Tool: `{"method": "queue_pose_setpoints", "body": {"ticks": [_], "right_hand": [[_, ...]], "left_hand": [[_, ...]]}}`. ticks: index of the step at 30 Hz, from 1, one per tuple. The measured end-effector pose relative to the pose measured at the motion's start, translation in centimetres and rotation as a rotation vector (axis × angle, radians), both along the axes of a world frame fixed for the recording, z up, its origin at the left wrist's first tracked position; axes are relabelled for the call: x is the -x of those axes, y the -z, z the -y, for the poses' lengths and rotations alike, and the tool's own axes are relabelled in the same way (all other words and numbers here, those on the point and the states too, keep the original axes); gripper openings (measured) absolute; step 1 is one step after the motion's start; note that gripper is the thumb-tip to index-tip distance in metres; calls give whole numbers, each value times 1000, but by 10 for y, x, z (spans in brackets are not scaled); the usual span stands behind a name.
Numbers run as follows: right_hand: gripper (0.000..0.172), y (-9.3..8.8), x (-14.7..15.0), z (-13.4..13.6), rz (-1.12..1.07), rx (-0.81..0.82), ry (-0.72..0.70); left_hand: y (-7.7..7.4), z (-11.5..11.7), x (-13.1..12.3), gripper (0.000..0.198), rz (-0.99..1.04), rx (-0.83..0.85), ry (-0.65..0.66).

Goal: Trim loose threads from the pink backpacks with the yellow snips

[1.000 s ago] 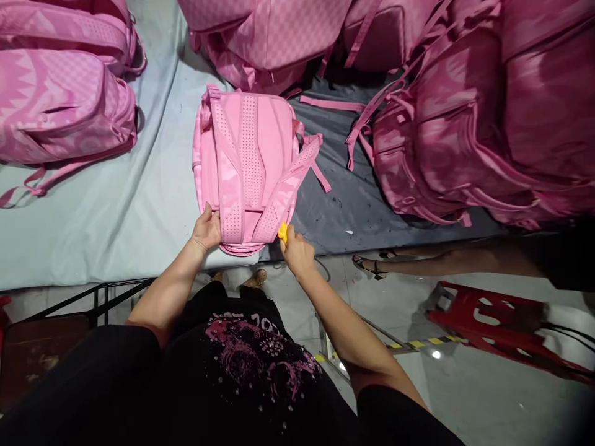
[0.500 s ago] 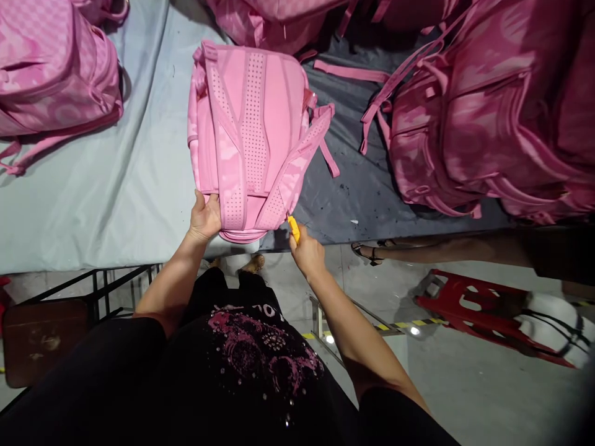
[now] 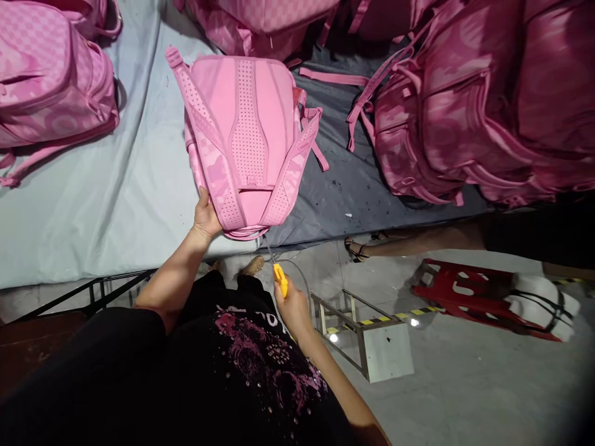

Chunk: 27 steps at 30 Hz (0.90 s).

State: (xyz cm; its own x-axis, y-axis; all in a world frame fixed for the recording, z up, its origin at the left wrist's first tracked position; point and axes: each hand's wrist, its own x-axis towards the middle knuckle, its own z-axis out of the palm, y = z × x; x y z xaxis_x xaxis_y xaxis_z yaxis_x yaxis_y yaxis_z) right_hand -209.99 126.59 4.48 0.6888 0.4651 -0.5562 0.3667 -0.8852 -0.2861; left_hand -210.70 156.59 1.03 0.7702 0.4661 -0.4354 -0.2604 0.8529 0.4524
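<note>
A pink backpack [image 3: 274, 118] lies on the cloth-covered table [image 3: 153, 204], its back panel and two shoulder straps facing up. My left hand [image 3: 206, 217] grips the backpack's lower left edge, thumb up, with the other fingers hidden at the bag's side. Just off the table's front edge, my right hand [image 3: 294, 306] is closed around a yellow-handled tool [image 3: 281, 280]. Its thin tip points up toward the bottom of the bag; whether it touches is unclear.
More pink backpacks stand at the left [image 3: 51, 80], the back [image 3: 274, 25] and the right [image 3: 455, 111]. Below the edge are a metal-framed stool [image 3: 388, 352], a red cart [image 3: 465, 297] and a person's leg [image 3: 418, 246].
My right hand has drawn the yellow tool down and left, away from the right strap. The left strap's upper end has swung out to the left.
</note>
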Motion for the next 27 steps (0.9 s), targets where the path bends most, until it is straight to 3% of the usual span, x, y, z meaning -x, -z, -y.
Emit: {"method": "queue_pose_setpoints", "body": {"ticks": [3, 5, 7, 9, 10, 12, 14, 15, 17, 19, 22, 25, 27], "right_hand": [[43, 9, 9, -25, -10, 25, -57], [42, 12, 5, -41, -6, 71, -51], [41, 13, 3, -50, -11, 90, -34], [40, 13, 5, -55, -18, 92, -28], [40, 13, 8, -57, -20, 95, -23], [40, 14, 14, -60, -12, 96, 13], [40, 15, 19, -61, 8, 89, 63], [39, 16, 21, -61, 19, 79, 82], [40, 14, 25, -60, 31, 46, 109], [42, 11, 30, -54, 44, -19, 145], [49, 7, 44, -36, 103, -241, 206], [54, 6, 59, -17, 183, -490, 221], [56, 6, 62, -10, 223, -574, 215]], "left_hand": [[-12, -2, 5, 68, 18, -48, 46], [-26, 3, 19, 58, -110, -135, 86], [-39, 16, 36, 53, -336, -352, 39], [-44, 35, 47, 62, -469, -740, 10], [-42, 44, 47, 65, -464, -972, 63], [-29, 58, 35, 67, -375, -1389, 326], [-11, 61, 13, 70, -330, -1612, 584], [-3, 57, 0, 72, -341, -1642, 627], [5, 46, -21, 75, -383, -1553, 567], [-4, 32, -36, 74, -397, -1349, 425], [-44, 19, -47, 62, -350, -1050, 187], [-89, 16, -43, 46, -199, -904, -38], [-104, 21, -31, 34, -161, -833, -157]]}}
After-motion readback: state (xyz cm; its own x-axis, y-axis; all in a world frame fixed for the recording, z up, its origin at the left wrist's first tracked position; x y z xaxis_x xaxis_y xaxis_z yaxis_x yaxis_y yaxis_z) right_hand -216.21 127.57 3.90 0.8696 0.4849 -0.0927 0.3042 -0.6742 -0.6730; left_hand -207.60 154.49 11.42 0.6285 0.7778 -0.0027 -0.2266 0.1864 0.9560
